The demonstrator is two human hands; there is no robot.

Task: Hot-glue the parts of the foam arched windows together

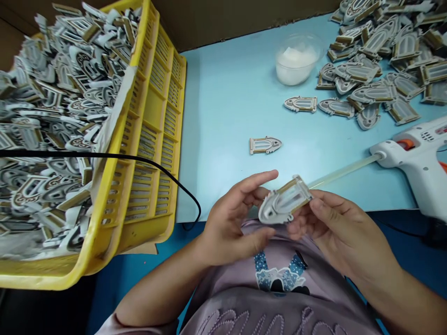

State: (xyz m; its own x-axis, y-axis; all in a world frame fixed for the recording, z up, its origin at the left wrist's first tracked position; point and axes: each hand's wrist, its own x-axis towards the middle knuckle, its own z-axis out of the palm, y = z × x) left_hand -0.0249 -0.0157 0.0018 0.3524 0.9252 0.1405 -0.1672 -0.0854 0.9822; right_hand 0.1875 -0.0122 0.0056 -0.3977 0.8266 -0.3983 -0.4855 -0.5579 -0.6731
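My right hand [340, 228] pinches a small arched window-frame piece [288, 200] by its flat end, between thumb and fingers. The piece is off-white with brown-gold edges and a pale panel, and its pointed end faces left. My left hand [237, 218] is open around that pointed end, thumb and index finger spread apart. Some of its fingers lie partly behind the piece, and I cannot tell whether they touch it. Beyond my hands, a similar arched piece [265, 145] lies alone on the light-blue table [223, 102].
A yellow crate [150, 121] heaped with similar pieces stands left, a black cable [153, 164] crossing it. At right lie a pile of arched pieces [377, 90] and a white glue gun [415, 163] with a long glue stick [344, 171]. A clear tub [296, 60] holds white material.
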